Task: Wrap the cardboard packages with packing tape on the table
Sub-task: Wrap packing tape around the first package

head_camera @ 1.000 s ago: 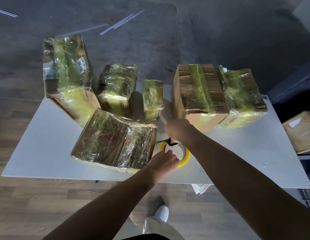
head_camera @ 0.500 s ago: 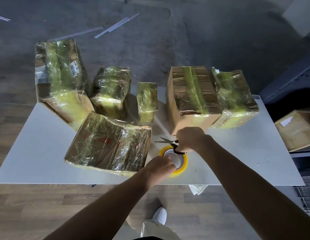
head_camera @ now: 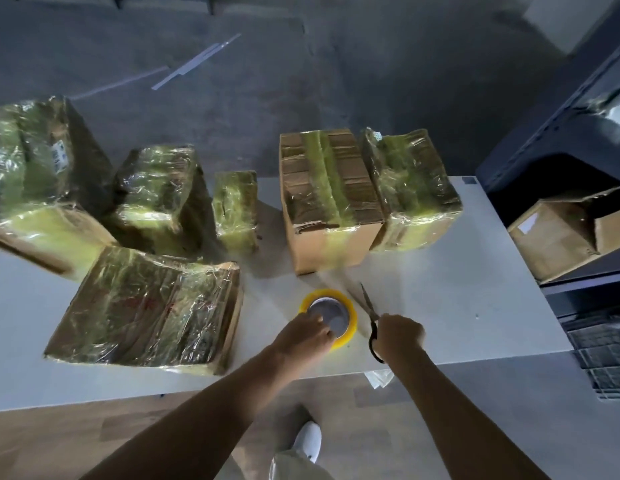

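Note:
Several cardboard packages wrapped in shiny yellowish tape stand on the white table [head_camera: 457, 306]. A flat wide package [head_camera: 146, 306] lies front left. A taller box [head_camera: 329, 202] with bare cardboard sides stands at centre right, another wrapped package [head_camera: 412, 192] beside it. The yellow tape roll [head_camera: 331, 315] lies flat near the table's front edge. My left hand [head_camera: 303, 336] rests on its near rim, fingers over the core. My right hand [head_camera: 398, 334] grips the black handles of the scissors [head_camera: 367, 304], blades pointing away, just right of the roll.
Three more wrapped packages [head_camera: 38, 178] stand at the back left. An open cardboard box [head_camera: 571, 233] sits on a dark shelf to the right of the table. A white shoe [head_camera: 307, 441] shows on the wooden floor below the table edge.
My right hand has swung the scissors from over the roll's far left side to its right side, blades now pointing away. My left hand stays on the roll.

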A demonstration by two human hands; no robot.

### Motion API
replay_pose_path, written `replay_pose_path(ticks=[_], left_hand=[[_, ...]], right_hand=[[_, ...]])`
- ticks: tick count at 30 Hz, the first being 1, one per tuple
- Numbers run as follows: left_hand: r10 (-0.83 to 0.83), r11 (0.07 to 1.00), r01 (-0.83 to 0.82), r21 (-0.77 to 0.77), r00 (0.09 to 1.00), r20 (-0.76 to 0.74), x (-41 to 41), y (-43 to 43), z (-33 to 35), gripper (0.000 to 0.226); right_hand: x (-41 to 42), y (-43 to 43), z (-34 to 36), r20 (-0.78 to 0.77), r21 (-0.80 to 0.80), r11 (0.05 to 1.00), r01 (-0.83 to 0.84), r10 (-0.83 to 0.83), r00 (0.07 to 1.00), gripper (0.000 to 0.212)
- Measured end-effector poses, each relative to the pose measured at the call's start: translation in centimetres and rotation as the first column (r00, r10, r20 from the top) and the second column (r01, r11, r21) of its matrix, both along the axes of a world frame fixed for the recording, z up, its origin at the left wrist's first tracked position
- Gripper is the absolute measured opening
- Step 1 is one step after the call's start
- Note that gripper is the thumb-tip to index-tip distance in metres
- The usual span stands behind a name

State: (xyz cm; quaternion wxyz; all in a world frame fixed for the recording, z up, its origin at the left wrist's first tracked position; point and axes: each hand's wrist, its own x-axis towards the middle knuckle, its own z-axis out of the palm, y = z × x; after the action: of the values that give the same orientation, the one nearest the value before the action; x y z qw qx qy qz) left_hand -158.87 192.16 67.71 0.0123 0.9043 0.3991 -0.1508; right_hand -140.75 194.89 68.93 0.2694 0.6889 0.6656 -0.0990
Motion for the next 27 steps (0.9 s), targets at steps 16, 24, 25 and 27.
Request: replay_pose_path(ticks=[16,24,25,27], left_hand=[[0.291,0.956,-0.291,-0.039,0.921,0.259,-2.1,1.5,3.3,0.039],[0.488,0.749,-0.655,0.096,0.644,0.588,-13.0,1.3,6.5,0.012],[0.499,0.725,-0.679,0.116,0.634,0.591,-14.5,0.8,6.4,0.013],[0.54,0.7,-0.703,0.128,0.637,0.55,-17.2,-0.1,5.7,0.023]], right_hand=[[-5.9,1.9,3.5,-0.205,0.133,0.989,-0.072,0.099,0.974,0.027],[-16.5,1.8,2.6,-0.778,0.155,0.986,0.057,0.086,0.622,0.035],[-17.9,1.9,2.3,-0.828,0.105,0.988,0.11,0.026,0.56,0.041],[-20.0,1.9,1.7,-0.878,-0.01,0.985,0.172,-0.091,0.47,0.055]])
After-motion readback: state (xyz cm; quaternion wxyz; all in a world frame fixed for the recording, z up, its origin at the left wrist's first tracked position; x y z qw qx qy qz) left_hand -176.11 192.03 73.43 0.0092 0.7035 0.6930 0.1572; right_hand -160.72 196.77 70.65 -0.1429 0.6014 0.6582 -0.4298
